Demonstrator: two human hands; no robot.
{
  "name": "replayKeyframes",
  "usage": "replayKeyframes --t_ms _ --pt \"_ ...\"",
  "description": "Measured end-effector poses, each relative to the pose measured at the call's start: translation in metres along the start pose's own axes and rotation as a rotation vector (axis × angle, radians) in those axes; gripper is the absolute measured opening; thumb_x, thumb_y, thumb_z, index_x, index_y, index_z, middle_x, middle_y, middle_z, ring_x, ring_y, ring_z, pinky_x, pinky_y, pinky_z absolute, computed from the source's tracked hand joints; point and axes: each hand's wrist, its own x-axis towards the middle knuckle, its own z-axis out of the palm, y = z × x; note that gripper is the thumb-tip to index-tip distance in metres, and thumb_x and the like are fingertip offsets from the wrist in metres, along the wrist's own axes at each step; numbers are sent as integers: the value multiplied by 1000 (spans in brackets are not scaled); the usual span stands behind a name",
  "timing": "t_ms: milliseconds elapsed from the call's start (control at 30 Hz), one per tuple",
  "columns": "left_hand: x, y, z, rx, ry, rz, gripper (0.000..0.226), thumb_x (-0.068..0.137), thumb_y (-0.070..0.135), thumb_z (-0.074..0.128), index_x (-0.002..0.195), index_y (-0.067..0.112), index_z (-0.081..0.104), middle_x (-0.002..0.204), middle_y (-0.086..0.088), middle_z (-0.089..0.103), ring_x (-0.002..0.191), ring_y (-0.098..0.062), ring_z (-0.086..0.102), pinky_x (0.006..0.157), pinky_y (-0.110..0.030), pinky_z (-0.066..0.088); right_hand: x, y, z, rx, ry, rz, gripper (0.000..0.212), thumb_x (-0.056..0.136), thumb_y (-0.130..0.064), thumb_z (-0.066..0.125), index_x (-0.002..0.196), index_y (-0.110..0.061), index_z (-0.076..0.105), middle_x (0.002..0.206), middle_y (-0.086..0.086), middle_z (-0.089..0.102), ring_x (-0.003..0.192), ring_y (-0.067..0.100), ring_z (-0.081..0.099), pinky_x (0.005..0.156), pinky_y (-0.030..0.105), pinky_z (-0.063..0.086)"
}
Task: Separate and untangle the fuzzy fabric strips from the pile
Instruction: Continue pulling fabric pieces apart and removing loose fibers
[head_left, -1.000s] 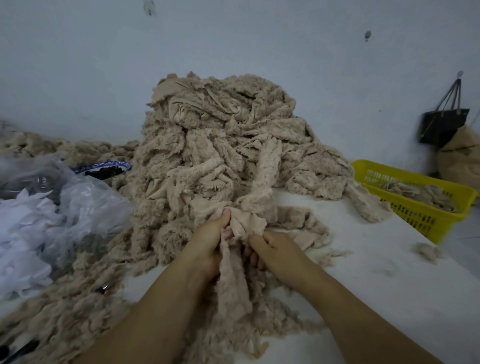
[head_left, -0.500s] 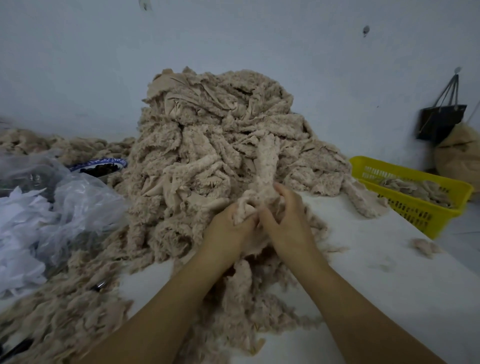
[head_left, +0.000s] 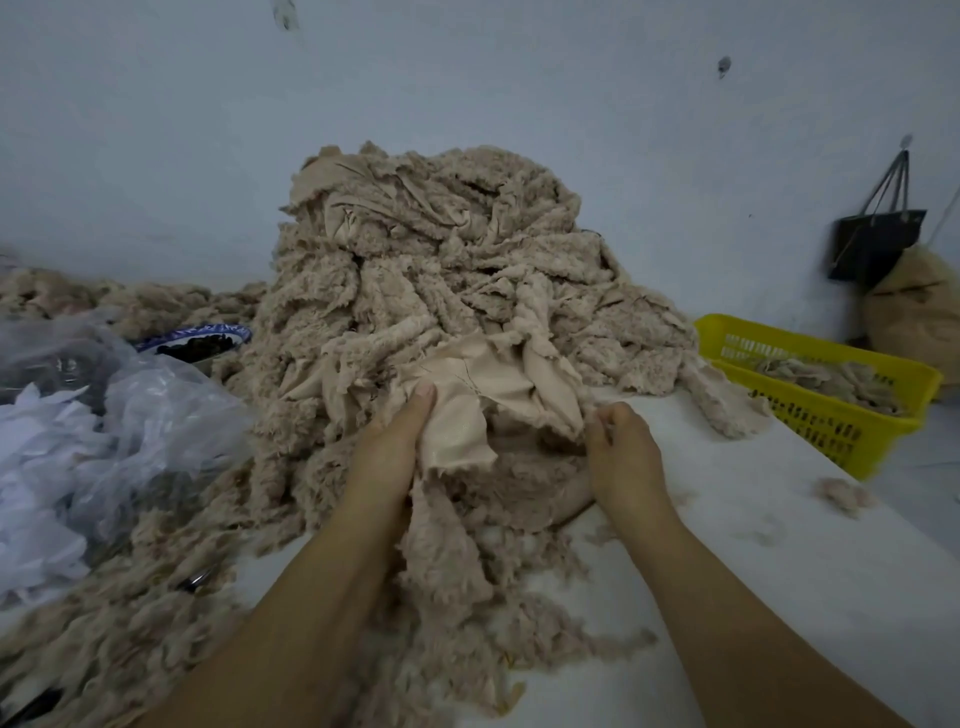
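Spread smooth side up at the foot of the pile (head_left: 441, 260) on the white table (head_left: 753, 561): a fuzzy fabric strip (head_left: 483, 395), gripped by left hand (head_left: 387, 452), thumb on top, and pinched at its right edge by curled right hand (head_left: 623, 452).

The white bench (head_left: 727, 561) holds a big pile of fuzzy strips (head_left: 441, 280) behind the left grip (head_left: 389, 447) and the right grip (head_left: 623, 452). A yellow basket (head_left: 831, 436) sits well to their right, and a plastic bag (head_left: 135, 415) well to their left.
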Motion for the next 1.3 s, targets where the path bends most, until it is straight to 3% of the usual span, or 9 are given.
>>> replayKeyframes --t_ms 233,367,500,733,967,1067,1133,1233,1300 --pt "8 4 -8 -134 -85 -129 36 95 38 55 113 10 70 95 -9 77 80 -21 75 61 -28 58 0 7 -5 -80 37 9 19 105 -18 42 94 -6 52 111 14 50 88 26 52 69 33 37" --pt "2 -2 1 -54 -155 -137 52 78 43 64 120 12 69 110 -9 75 97 -21 73 77 -31 57 -16 -12 -1 -158 118 -307 37 98 -23 52 135 -18 50 141 0 34 87 14 53 67 30 44" --pt "-5 -10 10 58 -239 -95 50 79 40 69 120 12 69 119 -11 72 113 -27 68 101 -40 49 -32 -35 14 -217 -68 -627 74 93 -20 56 155 -37 19 162 -14 11 120 8 44 79 28 48" --pt "-15 -10 16 295 -306 -51 19 95 32 62 89 23 77 87 5 78 80 -7 74 62 -13 53 -27 -24 11 -167 -123 -533 49 90 0 43 135 -11 58 138 11 58 127 26 52 102 24 33" --pt "-19 -8 17 266 -334 -15 22 90 36 63 78 35 81 90 4 78 82 -9 74 62 -13 53 -25 -13 21 -93 -59 -407 47 94 4 42 132 -14 63 115 13 69 103 28 63 80 23 40" --pt "-14 7 6 195 -257 34 23 76 51 64 81 36 81 91 3 78 80 -10 75 59 -16 55 -8 2 4 -27 -87 -48 25 103 -11 41 100 -10 66 93 13 68 82 28 61 64 29 44" --pt "-4 13 -3 96 -130 34 22 76 48 65 77 33 80 88 5 78 75 -7 74 55 -16 54 -6 3 -5 -34 -40 -62 27 105 -21 41 84 -21 58 81 0 61 73 19 55 56 26 37" --pt "2 3 -6 21 46 -42 23 91 43 65 79 28 77 85 2 78 74 -13 75 57 -24 57 -25 -16 3 -19 -222 -279 39 102 -33 41 141 -30 46 136 -13 40 102 -9 47 85 22 39" --pt "2 -2 -4 -43 98 -96 34 95 42 62 74 23 81 82 -3 78 71 -18 74 64 -31 59 -40 -31 10 67 -262 -358 52 98 -46 40 148 -34 35 144 -22 26 105 -20 42 90 20 35"
